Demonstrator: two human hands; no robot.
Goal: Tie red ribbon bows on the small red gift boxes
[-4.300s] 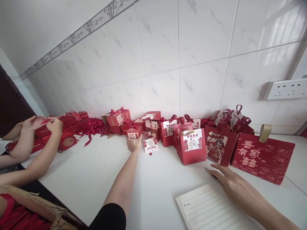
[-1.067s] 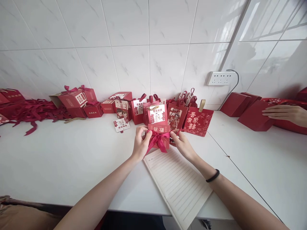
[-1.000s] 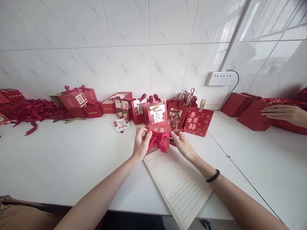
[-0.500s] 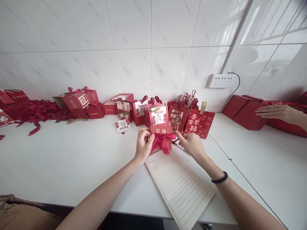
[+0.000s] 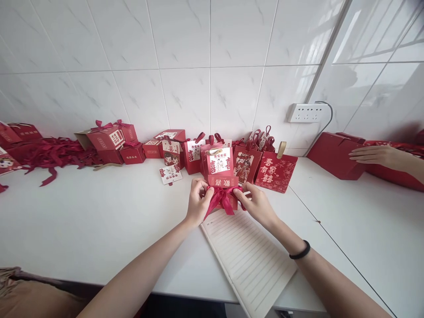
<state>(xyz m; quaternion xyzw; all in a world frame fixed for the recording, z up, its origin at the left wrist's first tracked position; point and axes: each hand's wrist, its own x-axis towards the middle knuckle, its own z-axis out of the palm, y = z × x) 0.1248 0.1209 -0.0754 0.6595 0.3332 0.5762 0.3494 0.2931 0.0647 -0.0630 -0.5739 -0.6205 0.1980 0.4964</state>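
Note:
A small red gift box (image 5: pixel 222 181) with gold lettering stands at the far end of a lined notebook (image 5: pixel 247 260). Across its front runs a dark red satin ribbon (image 5: pixel 225 203) tied in a bow, its tails hanging down. My left hand (image 5: pixel 198 203) pinches the bow's left loop between thumb and fingers. On the other side my right hand (image 5: pixel 258 203), with a black band on the wrist, pinches the right loop. Directly behind the box is a red bag with a white printed card (image 5: pixel 220 162).
Red bags (image 5: pixel 243 163) and boxes (image 5: pixel 111 139) line the tiled wall. A heap of red ribbons (image 5: pixel 61 152) lies at left. At right, another person's hand (image 5: pixel 380 155) touches a large red box (image 5: pixel 336 154). A power strip (image 5: pixel 305 113) is fixed to the wall.
My right hand has moved left and closed on the bow's right loop. My left hand stays on the left loop. The other person's hand has shifted slightly left.

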